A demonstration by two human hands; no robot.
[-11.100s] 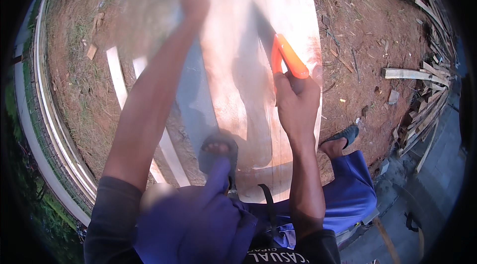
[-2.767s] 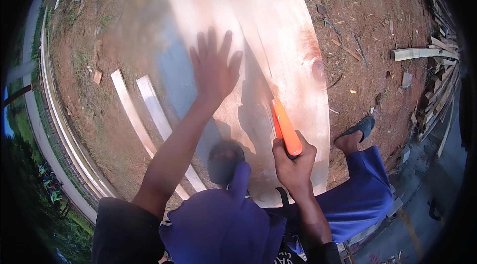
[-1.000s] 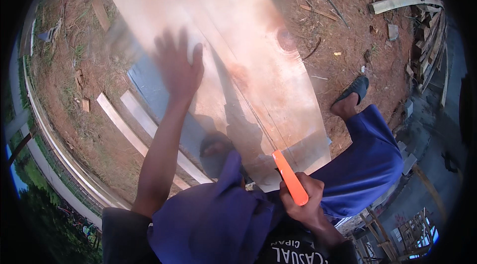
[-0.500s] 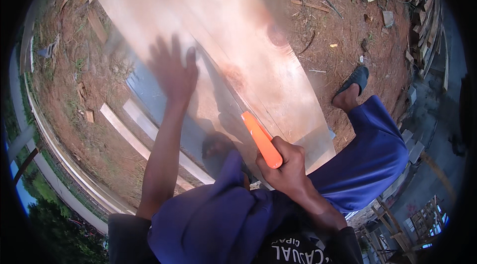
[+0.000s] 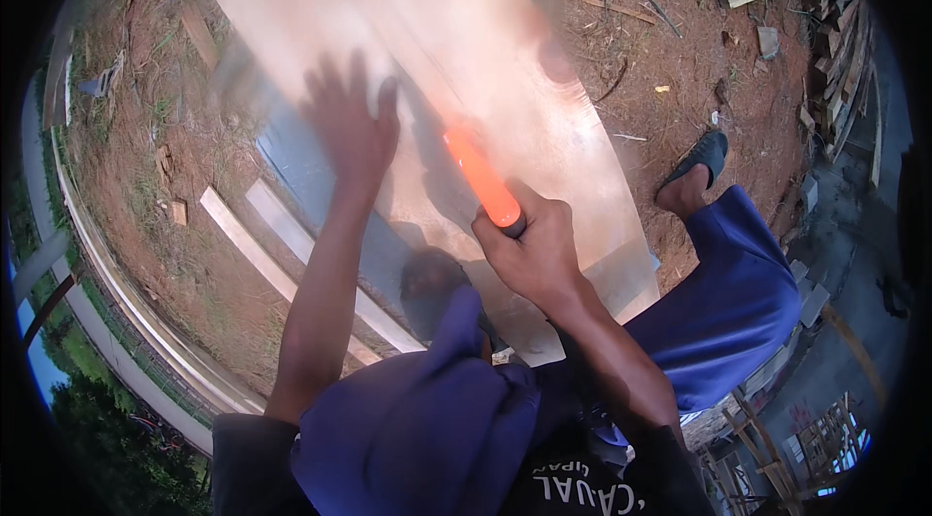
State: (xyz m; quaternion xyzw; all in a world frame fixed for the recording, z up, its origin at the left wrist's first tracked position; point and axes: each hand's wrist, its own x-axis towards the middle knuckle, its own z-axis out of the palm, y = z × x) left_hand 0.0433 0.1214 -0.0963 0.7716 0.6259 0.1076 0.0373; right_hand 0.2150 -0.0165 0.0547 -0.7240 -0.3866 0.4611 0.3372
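Observation:
A wide, pale sheet of plywood slopes across the middle of the view, with a thin dark line running along it. My left hand lies flat on the sheet, fingers spread, to the left of that line. Closed around the orange handle of a handsaw, my right hand is low over the sheet on the line. The saw's blade is seen nearly edge-on and hardly shows. My raised left knee, in blue trousers, is near the sheet's lower end.
Two narrow wooden strips lie on the left, partly under a bluish panel. Reddish soil with twigs and scraps surrounds the sheet. A pile of timber is at the far right. My sandalled right foot stands on the soil.
My right hand has pushed the handsaw forward and to the left along the line. The left hand keeps its place on the plywood.

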